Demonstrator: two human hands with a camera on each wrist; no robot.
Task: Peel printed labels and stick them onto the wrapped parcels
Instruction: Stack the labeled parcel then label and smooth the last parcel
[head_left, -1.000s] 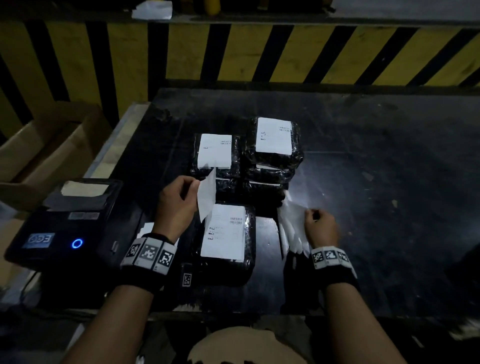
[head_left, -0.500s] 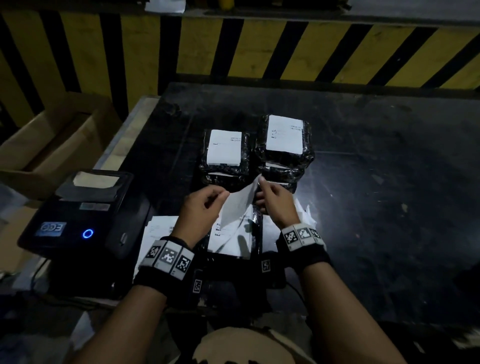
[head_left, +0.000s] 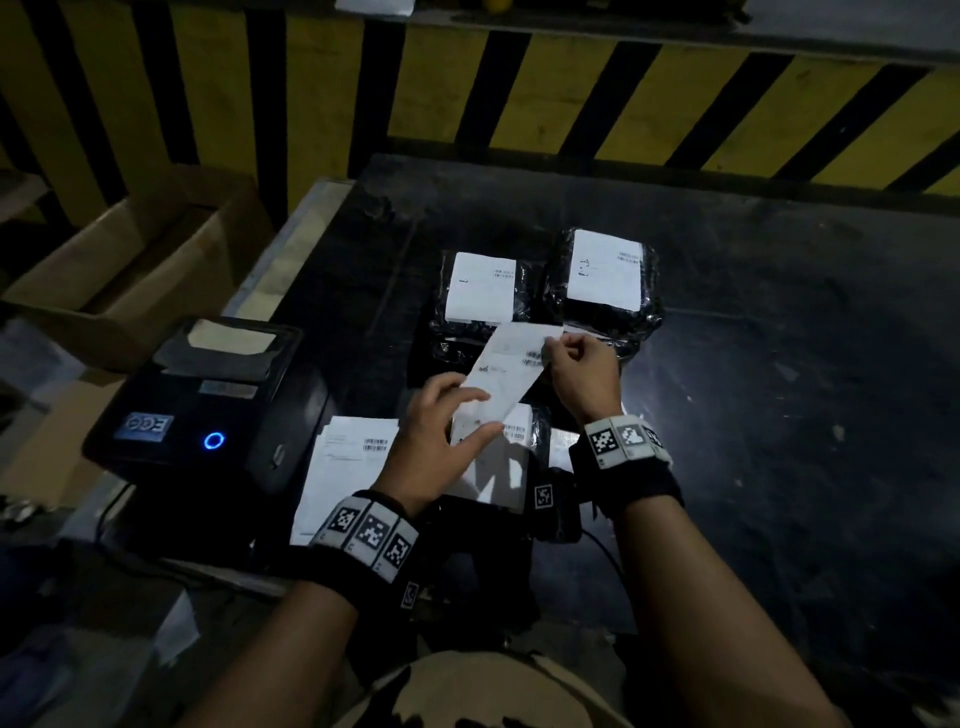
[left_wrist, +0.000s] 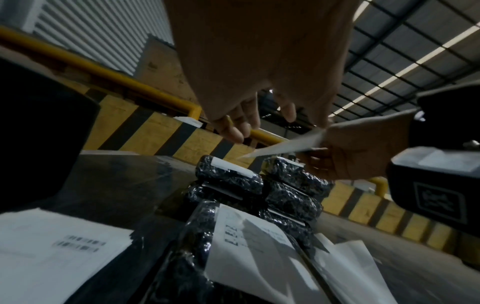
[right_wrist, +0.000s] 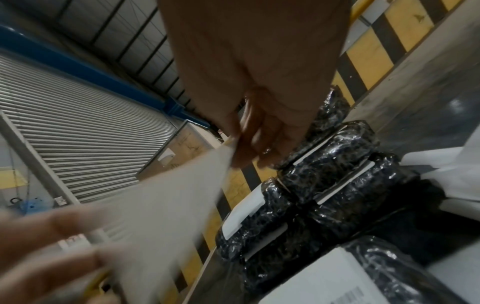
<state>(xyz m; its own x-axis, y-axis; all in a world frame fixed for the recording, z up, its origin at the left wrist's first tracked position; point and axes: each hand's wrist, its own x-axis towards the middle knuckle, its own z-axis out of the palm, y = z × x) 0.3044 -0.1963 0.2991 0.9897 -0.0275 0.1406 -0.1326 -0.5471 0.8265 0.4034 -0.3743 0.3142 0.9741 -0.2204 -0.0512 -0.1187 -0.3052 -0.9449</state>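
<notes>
A white printed label (head_left: 511, 371) is stretched between both hands above the black wrapped parcels. My left hand (head_left: 480, 415) pinches its near end between thumb and fingers. The far corner is pinched by my right hand (head_left: 550, 348), seen close up in the right wrist view (right_wrist: 239, 144). Under the hands lies a near parcel (head_left: 537, 431) with a label on top. Behind it stand two stacks of labelled parcels, a left stack (head_left: 483, 291) and a right stack (head_left: 605, 275). The held label (left_wrist: 283, 147) hangs clear of the parcel stacks (left_wrist: 228, 179).
A black label printer (head_left: 208, 405) with a blue light sits at the left on the dark table (head_left: 779, 389). Loose printed labels (head_left: 353, 457) lie between the printer and the near parcel. An open cardboard box (head_left: 130, 270) stands left of the table; a yellow-and-black striped barrier (head_left: 571, 93) runs behind.
My right hand left the sheets at the right and took the label's far corner. The label, first upright in my left hand alone, now lies stretched between both hands.
</notes>
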